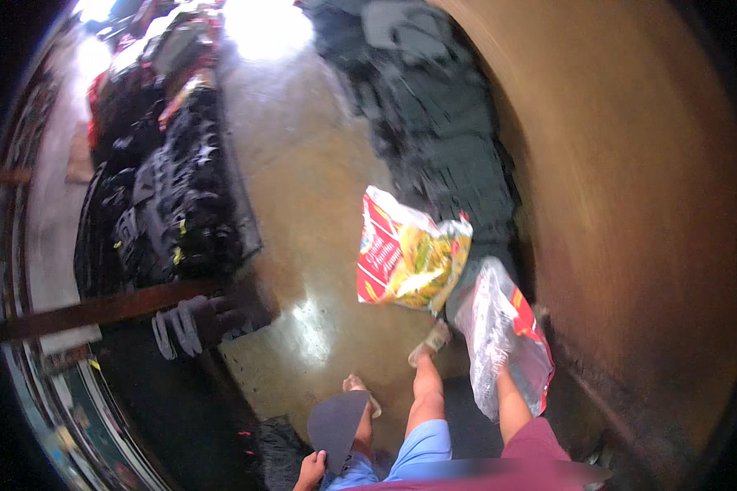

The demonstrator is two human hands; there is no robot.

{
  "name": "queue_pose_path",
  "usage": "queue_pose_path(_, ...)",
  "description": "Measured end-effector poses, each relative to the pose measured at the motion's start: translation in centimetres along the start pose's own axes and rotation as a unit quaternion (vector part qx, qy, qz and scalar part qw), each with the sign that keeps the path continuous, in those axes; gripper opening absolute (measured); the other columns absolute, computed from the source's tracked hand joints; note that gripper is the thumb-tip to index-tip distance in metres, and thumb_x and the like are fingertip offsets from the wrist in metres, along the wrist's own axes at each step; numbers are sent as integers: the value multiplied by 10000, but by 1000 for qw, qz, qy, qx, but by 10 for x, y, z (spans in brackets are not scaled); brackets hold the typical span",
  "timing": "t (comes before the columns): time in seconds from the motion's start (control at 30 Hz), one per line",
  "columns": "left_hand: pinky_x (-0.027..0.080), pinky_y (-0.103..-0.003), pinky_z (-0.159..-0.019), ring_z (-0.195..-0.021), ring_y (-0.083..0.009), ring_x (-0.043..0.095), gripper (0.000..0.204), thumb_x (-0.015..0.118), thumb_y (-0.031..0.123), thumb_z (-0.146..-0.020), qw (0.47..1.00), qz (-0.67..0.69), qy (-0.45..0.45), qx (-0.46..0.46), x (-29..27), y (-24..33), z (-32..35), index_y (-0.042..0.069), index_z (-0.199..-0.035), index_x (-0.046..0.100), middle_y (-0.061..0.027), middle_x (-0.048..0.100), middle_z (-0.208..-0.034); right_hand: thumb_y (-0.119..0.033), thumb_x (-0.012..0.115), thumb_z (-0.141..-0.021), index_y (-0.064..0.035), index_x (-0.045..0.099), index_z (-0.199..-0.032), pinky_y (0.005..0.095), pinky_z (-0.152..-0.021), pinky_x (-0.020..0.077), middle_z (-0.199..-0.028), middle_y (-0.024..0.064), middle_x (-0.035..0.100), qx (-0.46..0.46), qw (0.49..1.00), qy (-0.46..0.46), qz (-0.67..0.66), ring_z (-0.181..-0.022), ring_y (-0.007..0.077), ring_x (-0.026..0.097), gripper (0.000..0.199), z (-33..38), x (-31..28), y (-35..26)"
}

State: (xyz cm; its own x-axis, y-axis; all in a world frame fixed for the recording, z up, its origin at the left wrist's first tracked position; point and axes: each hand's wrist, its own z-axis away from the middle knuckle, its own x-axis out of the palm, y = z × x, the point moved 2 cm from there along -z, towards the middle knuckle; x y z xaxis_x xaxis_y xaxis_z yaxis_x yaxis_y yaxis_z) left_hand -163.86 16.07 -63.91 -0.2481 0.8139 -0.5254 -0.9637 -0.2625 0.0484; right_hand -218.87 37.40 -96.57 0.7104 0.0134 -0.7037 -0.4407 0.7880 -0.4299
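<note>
While the right hand (499,360) is buried inside one clear bag (499,344), I can't tell what its fingers are doing. One red-yellow bag (405,254) hangs just past them; the left hand (311,470) grips one dark piece (336,425).

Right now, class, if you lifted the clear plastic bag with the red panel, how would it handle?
Probably floppy: the clear plastic bag is crumpled and creased and holds no shape of its own. Likely light, since it is see-through and looks nearly empty. Its glossy film may be slippery, though blur hides the detail.
</note>
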Motion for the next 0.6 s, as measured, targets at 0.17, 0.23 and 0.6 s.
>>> queue_pose_path(0.17,515,-492,-953,-1085,-426,682,493,493,431,-1036,981,78,-11,177,22,27,-18,-13,-1088,702,-263,725,-1056,-128,655,-901,33,632,-1294,468,-987,510,-1205,265,698,73,978,129,-149,-1140,405,669,425,77,-120,-100)
queue_pose_path(0.23,505,-521,-959,-1100,-449,664,510,476,453,-1039,955,45,-10,292,17,27,-34,0,-1098,705,-275,714,-1087,-114,660,-882,96,597,-1319,427,-1053,470,-1290,282,656,71,977,152,-131,-1232,390,622,490,121,-158,-136)
queue_pose_path(0.6,515,-534,-948,-1081,-455,666,520,485,465,-1010,944,130,9,303,-128,-227,-52,22,-1140,723,-239,722,-1144,-192,670,-812,-33,593,-1367,425,-1052,411,-1214,262,639,-129,974,-99,158,-1186,391,581,582,237,-52,-470)
